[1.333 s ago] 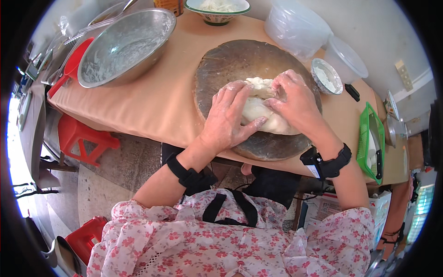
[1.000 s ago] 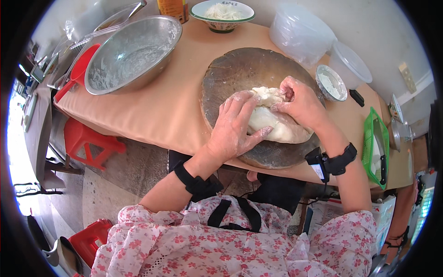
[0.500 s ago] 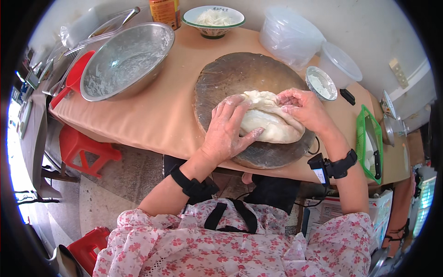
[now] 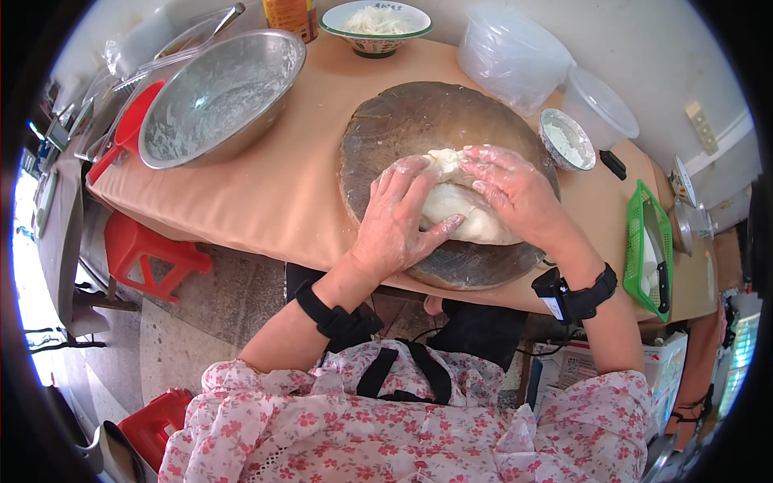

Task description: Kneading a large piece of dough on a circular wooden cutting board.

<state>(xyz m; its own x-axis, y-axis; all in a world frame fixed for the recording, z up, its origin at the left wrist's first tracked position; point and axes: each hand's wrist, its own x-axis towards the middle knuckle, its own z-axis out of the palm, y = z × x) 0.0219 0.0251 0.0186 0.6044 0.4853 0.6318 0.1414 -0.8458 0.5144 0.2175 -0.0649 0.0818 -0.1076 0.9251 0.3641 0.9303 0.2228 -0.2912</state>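
A pale, floury lump of dough (image 4: 475, 216) lies on the round, dark wooden board (image 4: 423, 117), toward its near side. My left hand (image 4: 393, 216) grips the dough's left side, fingers over the far edge and thumb along the near face. From the right, my right hand (image 4: 517, 191) lies across the top with its fingers bent onto the folded far edge. Flour coats both hands, and the fingertips nearly meet at the back of the dough. My palms and fingers hide part of its sides.
A big metal bowl (image 4: 221, 101) dusted with flour and a red dipper (image 4: 133, 125) stand at left. Behind the board is a bowl of white shreds (image 4: 377, 24). Plastic tubs (image 4: 515, 60), a small flour bowl (image 4: 566, 141) and a green basket (image 4: 644, 241) with a knife are at right.
My right hand has moved left and flattened over the dough's top, where it was pinching the far right edge. The left hand has stayed nearly in place.
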